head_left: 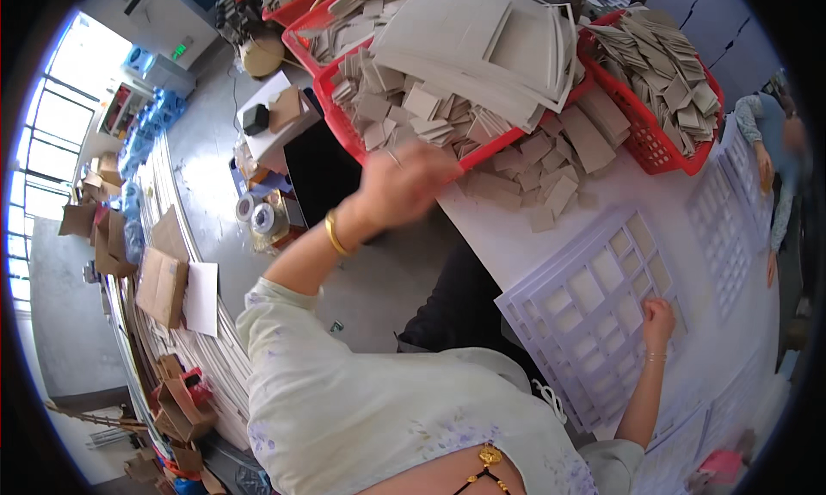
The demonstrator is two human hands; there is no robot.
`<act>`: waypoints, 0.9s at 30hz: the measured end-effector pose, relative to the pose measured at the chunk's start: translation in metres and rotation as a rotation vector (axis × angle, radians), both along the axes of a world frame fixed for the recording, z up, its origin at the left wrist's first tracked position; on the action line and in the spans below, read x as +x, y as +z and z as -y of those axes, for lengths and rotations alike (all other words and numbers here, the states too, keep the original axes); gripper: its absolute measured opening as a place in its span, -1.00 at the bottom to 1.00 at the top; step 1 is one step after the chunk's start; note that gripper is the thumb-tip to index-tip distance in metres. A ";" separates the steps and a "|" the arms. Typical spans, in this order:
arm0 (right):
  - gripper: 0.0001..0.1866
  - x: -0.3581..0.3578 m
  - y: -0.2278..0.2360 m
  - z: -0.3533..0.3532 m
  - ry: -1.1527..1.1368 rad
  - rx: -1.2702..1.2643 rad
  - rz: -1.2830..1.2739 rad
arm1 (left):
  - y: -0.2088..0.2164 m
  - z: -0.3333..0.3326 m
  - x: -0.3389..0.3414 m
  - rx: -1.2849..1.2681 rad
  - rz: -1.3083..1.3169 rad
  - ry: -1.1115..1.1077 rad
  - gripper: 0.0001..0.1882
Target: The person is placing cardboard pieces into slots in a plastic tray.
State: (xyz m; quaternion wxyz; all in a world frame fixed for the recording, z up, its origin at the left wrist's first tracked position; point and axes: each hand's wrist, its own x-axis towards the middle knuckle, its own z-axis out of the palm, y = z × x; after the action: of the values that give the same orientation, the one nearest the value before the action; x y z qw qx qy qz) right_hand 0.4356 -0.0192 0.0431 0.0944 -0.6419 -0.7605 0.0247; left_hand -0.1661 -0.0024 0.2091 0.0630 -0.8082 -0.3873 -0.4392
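Observation:
My left hand [404, 185], with a gold bangle at its wrist, is at the near rim of a red plastic basket [325, 95]. Motion blurs its fingers, so what they hold, if anything, does not show. Heaped grey cardboard pieces [426, 101] fill this basket, and large grey sheets [439, 26] lie on top. My right hand [659, 321] rests with curled fingers on a stack of white frames with rectangular cutouts [575, 340]. Whatever its fingertips pinch, if anything, is too small to make out. Some openings in the top frame look filled with grey pieces.
Loose cardboard pieces [551, 163] spill onto the white table [490, 245] beside the basket. Another full red basket [654, 142] stands to the right. More cutout frames [714, 237] lie near another person's arm [761, 159]. Cardboard boxes [163, 287] and tape rolls [262, 217] are at left.

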 end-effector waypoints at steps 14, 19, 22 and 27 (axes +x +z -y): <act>-0.69 -0.136 0.065 -0.066 0.089 0.074 0.247 | -0.032 -0.029 -0.046 0.027 0.075 0.028 -0.74; -0.66 -0.288 0.053 -0.094 0.446 0.131 -0.102 | -0.046 -0.015 -0.001 0.142 -0.079 -0.165 -0.67; -0.55 -0.351 0.034 -0.101 0.477 0.041 -0.048 | -0.056 0.005 0.017 0.047 0.022 -0.210 -0.67; -0.59 -0.358 0.012 -0.102 0.540 0.038 0.061 | -0.111 0.010 0.056 -0.352 -0.069 -0.060 -0.65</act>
State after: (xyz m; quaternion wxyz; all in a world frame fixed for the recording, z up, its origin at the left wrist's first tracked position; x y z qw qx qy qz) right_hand 0.0772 0.0833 0.0552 0.0734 -0.4143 -0.9071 0.0157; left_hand -0.1104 -0.0128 0.0982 -0.0791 -0.8326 -0.4314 -0.3382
